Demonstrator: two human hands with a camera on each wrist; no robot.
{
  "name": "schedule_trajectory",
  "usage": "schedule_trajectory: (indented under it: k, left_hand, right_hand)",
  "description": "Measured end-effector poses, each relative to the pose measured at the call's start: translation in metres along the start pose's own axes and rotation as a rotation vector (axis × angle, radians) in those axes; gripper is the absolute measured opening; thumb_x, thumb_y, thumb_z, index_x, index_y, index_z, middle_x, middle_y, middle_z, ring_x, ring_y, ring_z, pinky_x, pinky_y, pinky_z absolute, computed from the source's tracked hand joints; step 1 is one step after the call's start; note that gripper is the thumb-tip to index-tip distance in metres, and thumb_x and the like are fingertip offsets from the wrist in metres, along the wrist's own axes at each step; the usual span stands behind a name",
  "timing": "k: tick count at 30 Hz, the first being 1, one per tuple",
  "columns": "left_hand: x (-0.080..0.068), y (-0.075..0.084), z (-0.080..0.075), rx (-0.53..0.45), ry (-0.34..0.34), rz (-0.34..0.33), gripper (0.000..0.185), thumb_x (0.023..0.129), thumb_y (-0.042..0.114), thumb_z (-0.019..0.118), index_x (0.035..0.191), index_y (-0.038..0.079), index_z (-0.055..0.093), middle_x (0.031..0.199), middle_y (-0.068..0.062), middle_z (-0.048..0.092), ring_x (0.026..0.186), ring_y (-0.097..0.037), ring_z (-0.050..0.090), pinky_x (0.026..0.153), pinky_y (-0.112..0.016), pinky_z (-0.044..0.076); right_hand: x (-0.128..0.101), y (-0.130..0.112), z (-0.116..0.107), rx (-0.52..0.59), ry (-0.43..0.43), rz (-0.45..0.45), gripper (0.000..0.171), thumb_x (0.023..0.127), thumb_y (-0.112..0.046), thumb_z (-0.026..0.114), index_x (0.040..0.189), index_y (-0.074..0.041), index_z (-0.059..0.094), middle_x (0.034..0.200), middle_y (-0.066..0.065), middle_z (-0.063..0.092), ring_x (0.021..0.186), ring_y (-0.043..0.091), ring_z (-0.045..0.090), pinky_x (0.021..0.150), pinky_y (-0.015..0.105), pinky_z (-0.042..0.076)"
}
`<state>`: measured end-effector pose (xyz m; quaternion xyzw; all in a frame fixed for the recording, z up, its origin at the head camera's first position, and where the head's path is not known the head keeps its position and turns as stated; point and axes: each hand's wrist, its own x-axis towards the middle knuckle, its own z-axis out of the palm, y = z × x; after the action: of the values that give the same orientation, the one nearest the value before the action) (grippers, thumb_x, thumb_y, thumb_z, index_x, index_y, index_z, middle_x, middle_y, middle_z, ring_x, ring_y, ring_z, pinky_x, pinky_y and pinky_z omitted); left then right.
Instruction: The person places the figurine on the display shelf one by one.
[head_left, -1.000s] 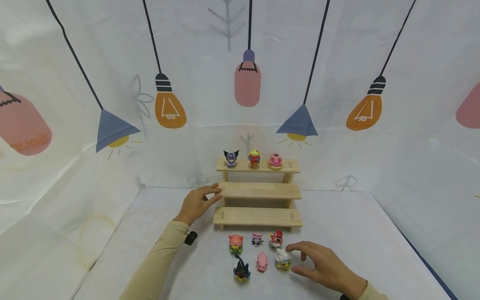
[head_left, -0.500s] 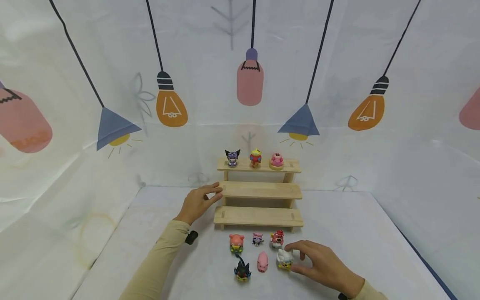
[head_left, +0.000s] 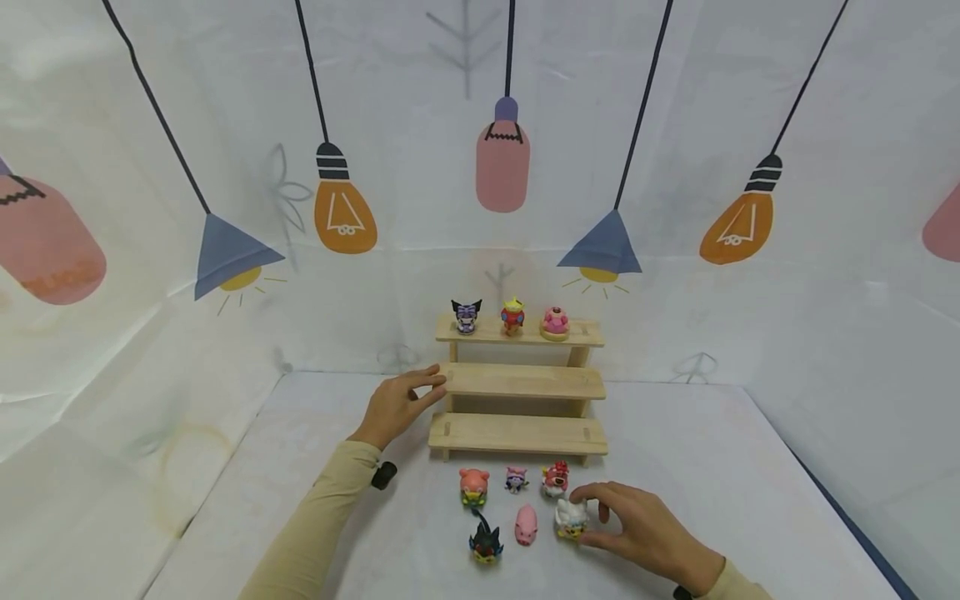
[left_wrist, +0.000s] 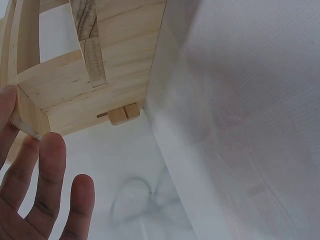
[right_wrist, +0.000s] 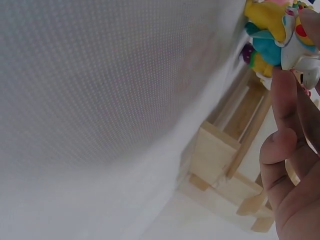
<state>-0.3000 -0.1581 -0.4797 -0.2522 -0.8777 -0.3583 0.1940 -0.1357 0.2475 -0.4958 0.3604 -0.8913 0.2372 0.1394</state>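
Observation:
My right hand (head_left: pixel 645 531) pinches a small white figurine (head_left: pixel 570 518) with yellow at its base, standing on the table. In the right wrist view the fingertips touch this figurine (right_wrist: pixel 300 55), which also shows blue and yellow parts. My left hand (head_left: pixel 395 408) touches the left end of a three-step wooden display shelf (head_left: pixel 517 432) at its middle step, fingers fairly straight. Close to the right hand stand a red figurine (head_left: pixel 555 479), a pink pig (head_left: pixel 527 525), a small pink-and-purple figurine (head_left: pixel 516 479), a coral-pink figurine (head_left: pixel 474 487) and a black figurine (head_left: pixel 486 543).
Along the top step stand a black-and-purple figurine (head_left: pixel 466 317), a red-and-yellow figurine (head_left: pixel 513 317) and a pink figurine (head_left: pixel 555 323). Behind the white table (head_left: pixel 660 450) hangs a sheet (head_left: pixel 420 292) printed with lamps. More sheeting closes off both sides.
The right thumb and fingers have closed slightly on the white figurine. The left hand stays at the shelf, and the whole head view has shifted a little.

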Motion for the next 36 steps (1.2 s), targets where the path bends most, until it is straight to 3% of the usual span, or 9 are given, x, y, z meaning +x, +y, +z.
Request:
schedule_trajectory:
  k: [16, 25, 36]
  left_hand:
    - [0.0004, 0.0035, -0.0013, 0.005, -0.015, -0.017, 0.03, 0.095, 0.038, 0.073, 0.12, 0.021, 0.078, 0.134, 0.004, 0.066, 0.061, -0.003, 0.059, 0.056, -0.024, 0.048]
    - [-0.0001, 0.0086, -0.0019, 0.005, -0.017, -0.021, 0.03, 0.095, 0.035, 0.073, 0.12, 0.019, 0.078, 0.134, 0.002, 0.066, 0.061, -0.005, 0.059, 0.055, -0.024, 0.048]
    - [-0.0005, 0.0059, -0.0003, 0.003, -0.007, -0.011, 0.03, 0.095, 0.034, 0.074, 0.12, 0.019, 0.077, 0.134, 0.001, 0.066, 0.06, -0.004, 0.059, 0.054, -0.024, 0.048]
  right_hand:
    - [0.0001, 0.002, 0.0043, -0.008, 0.037, -0.014, 0.049, 0.079, -0.042, 0.087, 0.12, -0.029, 0.065, 0.107, -0.02, 0.067, 0.073, -0.004, 0.054, 0.06, 0.012, 0.04]
    - [-0.0007, 0.0009, 0.0063, 0.034, 0.086, -0.069, 0.048, 0.079, -0.035, 0.089, 0.12, -0.026, 0.066, 0.109, -0.017, 0.069, 0.072, -0.003, 0.054, 0.063, 0.008, 0.039]
    - [-0.0021, 0.0031, 0.0075, 0.112, 0.062, -0.107, 0.049, 0.081, -0.029, 0.088, 0.124, -0.022, 0.065, 0.112, -0.015, 0.069, 0.073, -0.005, 0.056, 0.061, 0.013, 0.044]
